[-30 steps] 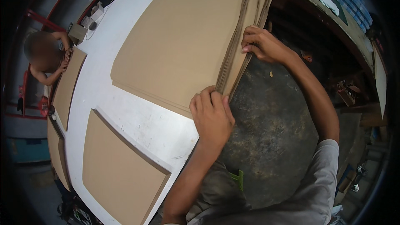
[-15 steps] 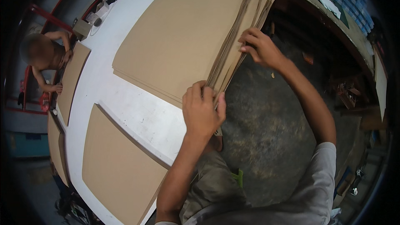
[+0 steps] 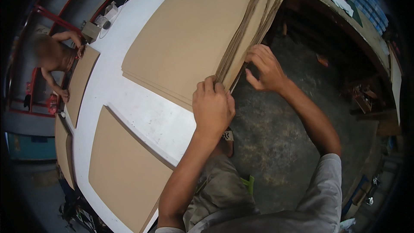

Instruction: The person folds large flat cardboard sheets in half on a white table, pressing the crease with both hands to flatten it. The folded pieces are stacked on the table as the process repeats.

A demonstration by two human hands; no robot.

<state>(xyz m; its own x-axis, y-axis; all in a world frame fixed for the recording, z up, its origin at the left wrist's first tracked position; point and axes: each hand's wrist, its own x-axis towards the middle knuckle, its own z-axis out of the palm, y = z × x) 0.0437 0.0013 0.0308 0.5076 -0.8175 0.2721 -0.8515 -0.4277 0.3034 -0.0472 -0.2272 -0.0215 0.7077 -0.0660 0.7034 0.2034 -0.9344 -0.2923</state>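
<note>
A stack of large brown cardboard sheets [image 3: 181,39] lies on the white table, its right side reaching the table edge. Along that side run folded, layered cardboard edges [image 3: 241,34], several thin layers showing side by side. My left hand [image 3: 213,105] is closed on the near corner of these layers, fingers on top and thumb at the outer edge. Farther up the same edge is my right hand [image 3: 266,68], its fingers bent with the fingertips at the outermost layers. A gap shows between its thumb and fingers.
Another cardboard stack [image 3: 129,172] lies nearer on the white table [image 3: 146,121]. Across the table, a person [image 3: 58,56] has both hands on a cardboard sheet [image 3: 84,84]. A second worktop [image 3: 327,4] stands at the far right, above dark floor [image 3: 276,146].
My right hand has slid down the edge toward my left hand, its thumb now farther from its fingers. My left hand stays at the near corner. The person opposite has shifted their hands apart.
</note>
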